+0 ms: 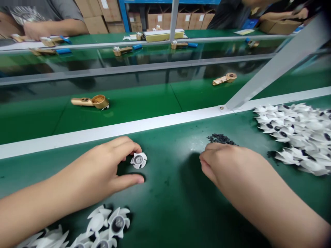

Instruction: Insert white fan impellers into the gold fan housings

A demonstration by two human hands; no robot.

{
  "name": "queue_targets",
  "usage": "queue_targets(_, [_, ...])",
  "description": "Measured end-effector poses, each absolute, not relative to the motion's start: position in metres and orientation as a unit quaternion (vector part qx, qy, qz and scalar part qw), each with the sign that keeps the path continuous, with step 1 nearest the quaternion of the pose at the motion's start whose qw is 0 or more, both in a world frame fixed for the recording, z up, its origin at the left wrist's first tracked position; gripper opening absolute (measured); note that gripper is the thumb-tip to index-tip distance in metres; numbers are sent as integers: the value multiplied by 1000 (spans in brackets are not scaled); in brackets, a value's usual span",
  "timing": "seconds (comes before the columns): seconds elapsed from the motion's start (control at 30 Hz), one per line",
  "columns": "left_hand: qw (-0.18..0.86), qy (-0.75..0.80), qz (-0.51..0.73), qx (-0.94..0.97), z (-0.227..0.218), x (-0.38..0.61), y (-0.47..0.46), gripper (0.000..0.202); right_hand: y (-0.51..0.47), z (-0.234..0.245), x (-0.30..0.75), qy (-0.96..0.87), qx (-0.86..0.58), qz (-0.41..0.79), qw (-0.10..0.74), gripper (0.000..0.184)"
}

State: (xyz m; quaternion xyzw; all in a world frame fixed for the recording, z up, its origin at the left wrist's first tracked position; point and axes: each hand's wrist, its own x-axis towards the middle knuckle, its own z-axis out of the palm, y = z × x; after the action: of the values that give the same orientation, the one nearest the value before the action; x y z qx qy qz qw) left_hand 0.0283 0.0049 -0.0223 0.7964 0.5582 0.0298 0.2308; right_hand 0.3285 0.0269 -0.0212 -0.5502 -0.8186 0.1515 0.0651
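A small white fan wheel [139,160] lies on the green bench with its round hub facing up. My left hand [111,168] is around it, the index finger at its far edge and the thumb stretched out apart from it on the near side. On the right, my right hand [224,165] is closed, fingertips pressed together beside a small heap of tiny black parts [221,138]. Whatever those fingertips pinch is hidden. More white fan wheels [119,224] lie near the bench's front edge, below my left forearm.
A large pile of white fan wheels [297,131] covers the right side. Beyond the white rail [155,124], gold handheld fan housings [99,101] lie on a green conveyor [144,100]. A slanted metal post [274,65] rises at right. Other people work across the line.
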Motion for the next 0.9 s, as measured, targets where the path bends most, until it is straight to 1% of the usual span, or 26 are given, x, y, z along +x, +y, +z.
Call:
queue_targets(0.07, [244, 553, 37, 796, -22, 28, 5, 35, 28, -20, 322, -825, -556, 101, -22, 31])
queue_targets(0.1, [252, 550, 41, 796, -20, 29, 6, 30, 28, -19, 319, -826, -556, 84, -45, 29])
queue_targets(0.13, [260, 547, 46, 794, -18, 30, 6, 27, 29, -18, 316, -828, -554, 76, -45, 26])
queue_targets(0.2, [270, 546, 62, 791, -13, 35, 5, 26, 29, -14, 309, -841, -530, 107, 5, 19])
queue_targets(0.23, [279, 547, 67, 787, -10, 38, 4, 25, 27, -12, 305, -846, -508, 154, 47, 17])
queue_targets(0.33, [329, 537, 80, 772, -1, 52, -5, 22, 18, -5, 292, -815, -419, 355, 185, 16])
queue_targets(0.37, [346, 529, 86, 770, 2, 57, -9, 20, 14, -3, 289, -794, -397, 408, 213, 17])
queue_targets(0.43, [361, 520, 112, 766, 7, 67, -14, 13, 9, -2, 282, -770, -380, 458, 231, 17])
queue_targets(0.5, [357, 525, 143, 759, 12, 73, -17, 9, 6, -3, 278, -760, -376, 472, 243, 18])
queue_targets(0.63, [354, 529, 161, 754, 18, 76, -18, 12, 6, -5, 274, -741, -388, 474, 275, 16])
queue_targets(0.9, [345, 530, 168, 756, 16, 75, -13, 16, 4, -10, 271, -708, -420, 490, 287, 12])
